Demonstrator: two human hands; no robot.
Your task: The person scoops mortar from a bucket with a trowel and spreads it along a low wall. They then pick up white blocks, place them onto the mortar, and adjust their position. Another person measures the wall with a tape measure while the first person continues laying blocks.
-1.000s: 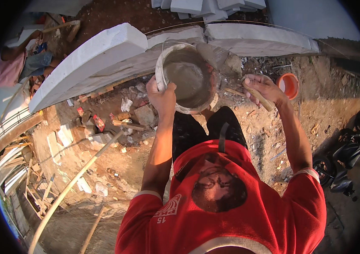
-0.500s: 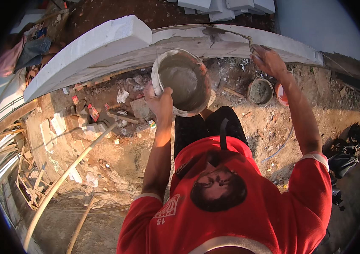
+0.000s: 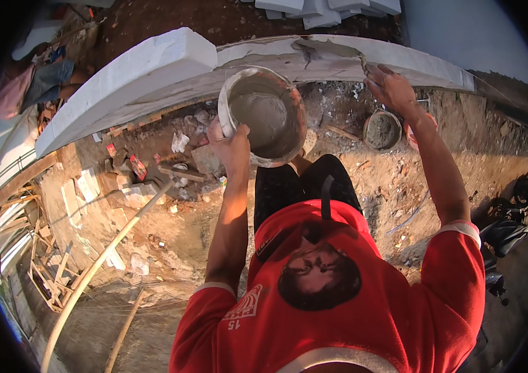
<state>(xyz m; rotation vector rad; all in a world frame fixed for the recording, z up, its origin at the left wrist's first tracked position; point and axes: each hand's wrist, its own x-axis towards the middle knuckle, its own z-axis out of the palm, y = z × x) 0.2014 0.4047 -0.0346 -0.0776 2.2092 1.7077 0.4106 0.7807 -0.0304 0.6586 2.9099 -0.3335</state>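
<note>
My left hand (image 3: 233,143) grips the near-left rim of a dirty pale bucket (image 3: 261,115) of wet grey mortar, held just short of the white block wall (image 3: 264,53). Along that wall's top, right of centre, lies a patch of grey mortar (image 3: 332,50). My right hand (image 3: 387,84) is closed on a trowel (image 3: 364,62) at the right end of this patch; the tool is mostly hidden by fingers and mortar. A taller block (image 3: 152,71) forms the wall's left part.
A person in pink (image 3: 15,90) is at far left. Pale blocks (image 3: 326,9) lie beyond the wall. Below are another bucket (image 3: 381,130), timber scraps (image 3: 53,273), rubble (image 3: 133,186), a long pole (image 3: 90,273) and dark motorbikes (image 3: 506,236) at right.
My right hand has moved up and forward with the trowel, from beside the bucket to the wall top. The bucket has shifted slightly left. The lower mix-filled bucket has come into sight.
</note>
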